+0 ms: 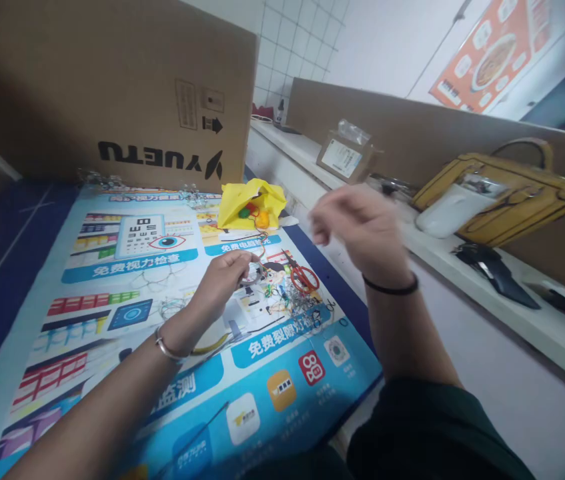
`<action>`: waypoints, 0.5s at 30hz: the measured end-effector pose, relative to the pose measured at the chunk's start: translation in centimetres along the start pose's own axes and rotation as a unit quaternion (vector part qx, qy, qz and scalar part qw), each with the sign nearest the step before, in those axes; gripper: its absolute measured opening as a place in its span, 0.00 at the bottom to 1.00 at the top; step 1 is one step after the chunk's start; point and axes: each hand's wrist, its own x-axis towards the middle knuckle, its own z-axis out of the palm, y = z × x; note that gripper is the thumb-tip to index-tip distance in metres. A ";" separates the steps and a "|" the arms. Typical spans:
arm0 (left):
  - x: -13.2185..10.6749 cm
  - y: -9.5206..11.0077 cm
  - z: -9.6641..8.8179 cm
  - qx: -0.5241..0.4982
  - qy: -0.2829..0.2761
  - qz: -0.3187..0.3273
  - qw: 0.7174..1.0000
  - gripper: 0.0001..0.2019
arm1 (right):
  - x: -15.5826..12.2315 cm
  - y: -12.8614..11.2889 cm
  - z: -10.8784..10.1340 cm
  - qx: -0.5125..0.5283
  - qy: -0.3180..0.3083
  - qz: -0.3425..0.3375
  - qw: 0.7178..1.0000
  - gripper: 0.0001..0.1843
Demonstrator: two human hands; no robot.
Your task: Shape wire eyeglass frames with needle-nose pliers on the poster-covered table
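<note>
My left hand (229, 272) is low over the printed sheet, thumb and fingers pinched together. What they hold is too fine to make out; a thin strand runs near the fingertips. My right hand (355, 223) is raised to the right, blurred, its fingers curled closed, and anything in them is hidden by the blur. Beyond my left hand lies a yellow bag (235, 207) with orange and green yarn (262, 219) at its mouth. Orange-handled scissors (305, 279) lie to the right of my left hand, beside a tangle of thin wire (305, 307).
A large cardboard box (137, 87) stands behind the printed sheet (162, 393). Along the right, a white ledge (462, 273) carries a small carton (345, 160), a yellow bag with a handle (517, 193), a white container (457, 210) and dark items. More wire pieces lie around the sheet.
</note>
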 end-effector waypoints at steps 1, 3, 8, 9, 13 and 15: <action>0.0 -0.2 -0.1 0.007 0.005 -0.004 1.000 0.15 | 0.0 1.2 0.2 -0.077 -0.037 0.028 0.996 0.12; 0.0 -0.4 -0.1 0.007 0.011 -0.004 1.000 0.16 | -0.4 4.4 1.0 -0.271 -0.135 0.112 0.946 0.12; -0.2 -0.8 0.1 -0.024 0.016 -0.011 1.000 0.15 | -2.9 12.8 3.3 -0.394 -0.216 0.237 0.861 0.11; -0.2 -1.0 0.2 -0.032 0.016 -0.013 0.999 0.15 | -3.4 13.9 3.6 -0.398 -0.218 0.249 0.856 0.12; -0.1 -1.4 0.5 -0.054 -0.008 -0.035 0.998 0.13 | -3.9 16.0 4.1 -0.394 -0.216 0.272 0.851 0.16; -0.1 -1.5 0.7 -0.056 -0.015 -0.053 0.997 0.13 | -3.7 16.6 4.1 -0.382 -0.216 0.278 0.854 0.19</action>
